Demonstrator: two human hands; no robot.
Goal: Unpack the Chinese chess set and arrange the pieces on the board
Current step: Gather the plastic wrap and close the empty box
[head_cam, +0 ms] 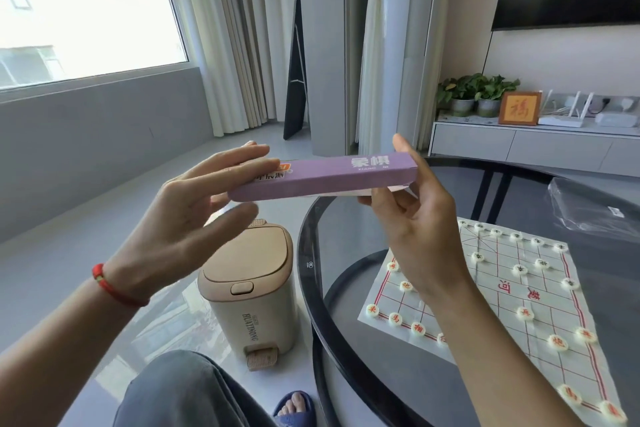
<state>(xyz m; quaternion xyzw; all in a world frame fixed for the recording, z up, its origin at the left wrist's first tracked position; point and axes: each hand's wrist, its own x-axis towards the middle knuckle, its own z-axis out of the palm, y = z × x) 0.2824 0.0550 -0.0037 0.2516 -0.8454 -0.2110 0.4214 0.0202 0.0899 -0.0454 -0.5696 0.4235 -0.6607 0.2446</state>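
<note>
A long purple chess box hangs level in the air above the floor, left of the table. My right hand grips its right end, thumb behind and fingers curled underneath. My left hand has straight fingers, with the fingertips touching the box's left end. The paper chess board lies flat on the round glass table. Several pale round pieces stand on it, red-marked ones near me and dark-marked ones on the far side.
A beige pedal bin stands on the floor directly below the box, lid down. A crumpled clear plastic bag lies at the table's far right. My knee and a blue slipper are at the bottom.
</note>
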